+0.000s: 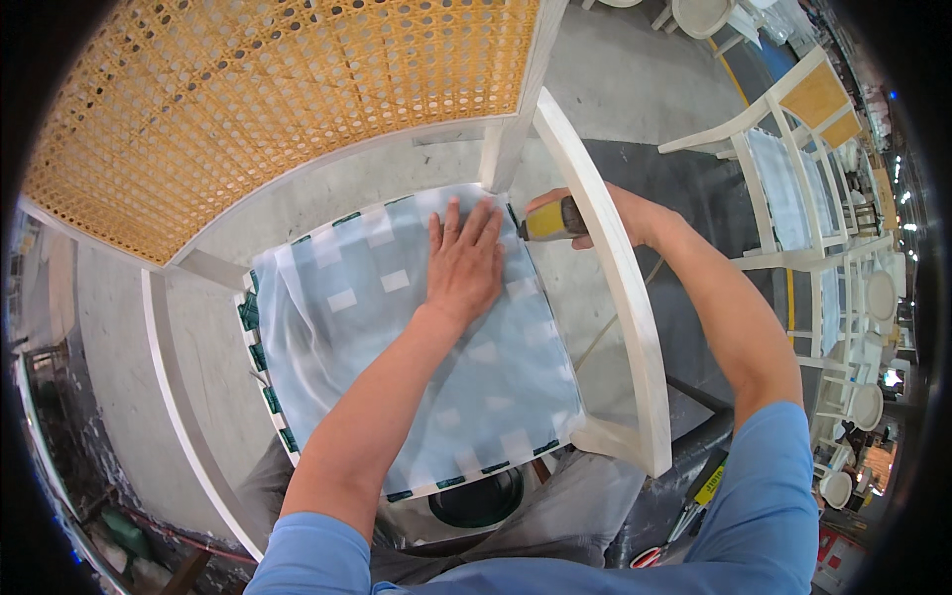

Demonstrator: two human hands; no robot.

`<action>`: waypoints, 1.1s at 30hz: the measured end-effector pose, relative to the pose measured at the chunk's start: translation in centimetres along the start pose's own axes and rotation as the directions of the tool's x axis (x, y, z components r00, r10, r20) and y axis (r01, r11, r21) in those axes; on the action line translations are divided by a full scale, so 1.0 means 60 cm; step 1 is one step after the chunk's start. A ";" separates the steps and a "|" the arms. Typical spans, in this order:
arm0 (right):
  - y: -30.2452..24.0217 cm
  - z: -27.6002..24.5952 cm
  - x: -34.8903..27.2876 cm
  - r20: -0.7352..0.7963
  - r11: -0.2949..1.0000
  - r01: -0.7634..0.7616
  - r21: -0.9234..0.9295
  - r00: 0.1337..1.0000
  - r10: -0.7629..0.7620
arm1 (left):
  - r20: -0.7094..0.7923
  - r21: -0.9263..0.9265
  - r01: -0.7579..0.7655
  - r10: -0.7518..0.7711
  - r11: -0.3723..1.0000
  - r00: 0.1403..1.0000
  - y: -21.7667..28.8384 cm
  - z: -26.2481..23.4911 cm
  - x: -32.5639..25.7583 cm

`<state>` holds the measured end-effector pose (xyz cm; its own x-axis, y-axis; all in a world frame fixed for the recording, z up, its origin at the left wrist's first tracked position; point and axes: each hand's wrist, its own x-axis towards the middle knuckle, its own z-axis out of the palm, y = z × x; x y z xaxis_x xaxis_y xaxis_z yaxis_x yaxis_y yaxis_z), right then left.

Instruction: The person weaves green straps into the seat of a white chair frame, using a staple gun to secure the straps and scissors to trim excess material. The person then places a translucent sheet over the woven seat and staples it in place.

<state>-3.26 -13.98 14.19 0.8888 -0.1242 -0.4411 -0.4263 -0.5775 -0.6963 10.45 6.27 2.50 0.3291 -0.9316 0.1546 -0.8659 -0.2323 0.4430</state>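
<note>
A white-framed chair stands in front of me, its cane back [297, 89] at the upper left. Pale translucent sheeting with white squares covers the seat [446, 397], and dark green patches show along its edges. My left hand [464, 263] lies flat on the seat near its far right corner, fingers stretched out. Reaching round the right armrest [627, 317], my right hand [643, 216] grips a yellow and black staple gun [547, 220]. The tool's nose meets the seat's right edge by that corner. The armrest hides part of the tool and my fingers.
Scissors [647, 557] and a yellow-handled tool [706, 486] lie at my lower right. Below the seat's front edge is a dark round thing [478, 499]. More white chairs [783, 188] line the right side. The left armrest [183, 407] borders the seat.
</note>
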 end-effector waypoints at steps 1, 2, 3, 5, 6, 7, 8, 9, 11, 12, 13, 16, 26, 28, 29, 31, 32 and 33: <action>-0.003 -0.002 0.002 -0.026 0.999 0.032 0.001 0.999 -0.032 | -0.044 0.007 0.020 -0.020 1.000 0.999 -0.008 -0.002 0.004; 0.006 -0.002 -0.004 -0.066 0.997 0.055 0.053 0.996 -0.052 | -0.041 0.015 0.025 -0.025 1.000 0.999 -0.007 -0.002 0.009; 0.015 -0.001 -0.007 -0.106 0.991 0.081 0.104 0.992 -0.070 | -0.037 0.023 0.031 -0.030 0.999 0.999 -0.006 -0.003 0.015; 0.028 0.002 -0.007 -0.154 0.980 0.102 0.170 0.985 -0.075 | -0.022 0.034 0.044 -0.043 0.998 0.999 -0.006 -0.002 0.024; 0.032 0.003 -0.006 -0.162 0.978 0.095 0.185 0.985 -0.065 | -0.009 0.036 0.050 -0.050 0.998 0.999 -0.005 -0.001 0.028; 0.036 0.003 -0.005 -0.171 0.976 0.089 0.201 0.984 -0.054 | 0.002 0.037 0.056 -0.057 0.998 0.998 -0.005 0.000 0.031; 0.032 0.002 -0.001 -0.160 0.980 0.078 0.184 0.986 -0.049 | 0.005 0.043 0.068 -0.068 0.997 0.998 -0.007 0.000 0.031; 0.027 0.000 0.004 -0.150 0.984 0.068 0.166 0.988 -0.043 | 0.008 0.049 0.080 -0.080 0.996 0.997 -0.009 0.000 0.031; 0.019 -0.002 0.012 -0.142 0.987 0.067 0.148 0.989 -0.046 | 0.014 0.058 0.093 -0.093 0.994 0.996 -0.010 0.000 0.032; 0.017 -0.003 0.016 -0.144 0.986 0.076 0.148 0.988 -0.054 | 0.017 0.061 0.094 -0.096 0.994 0.995 -0.010 0.000 0.033; 0.014 -0.004 0.020 -0.146 0.985 0.085 0.148 0.987 -0.064 | 0.021 0.066 0.097 -0.098 0.993 0.995 -0.010 0.000 0.033; 0.024 0.001 0.024 -0.185 0.971 0.066 0.229 0.983 -0.023 | 0.005 0.026 0.088 -0.088 0.996 0.996 -0.006 0.000 0.038; 0.025 -0.004 0.042 -0.176 0.975 -0.037 0.221 0.981 0.077 | -0.018 -0.007 0.105 -0.106 0.994 0.994 -0.014 0.001 0.045; 0.008 -0.005 0.052 -0.160 0.976 -0.057 0.210 0.983 0.092 | -0.024 0.009 0.118 -0.118 0.993 0.993 -0.024 -0.002 0.041; 0.017 -0.006 0.048 -0.167 0.977 -0.058 0.207 0.981 0.093 | -0.026 0.003 0.109 -0.109 0.994 0.994 -0.020 0.000 0.043; 0.034 -0.009 0.042 -0.182 0.978 -0.059 0.200 0.979 0.096 | -0.029 -0.009 0.091 -0.091 0.996 0.995 -0.011 0.003 0.048; 0.032 -0.009 0.045 -0.193 0.982 -0.075 0.171 0.975 0.108 | -0.032 -0.006 0.092 -0.092 0.996 0.995 -0.013 0.003 0.047; 0.030 -0.010 0.047 -0.204 0.986 -0.091 0.143 0.972 0.120 | -0.036 -0.004 0.092 -0.092 0.996 0.995 -0.015 0.003 0.046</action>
<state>-1.41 -15.84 12.03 0.8469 -0.3545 -0.3963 -0.5253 -0.4428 -0.7266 12.06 3.85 2.37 0.4203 -0.8958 0.1448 -0.8306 -0.3155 0.4590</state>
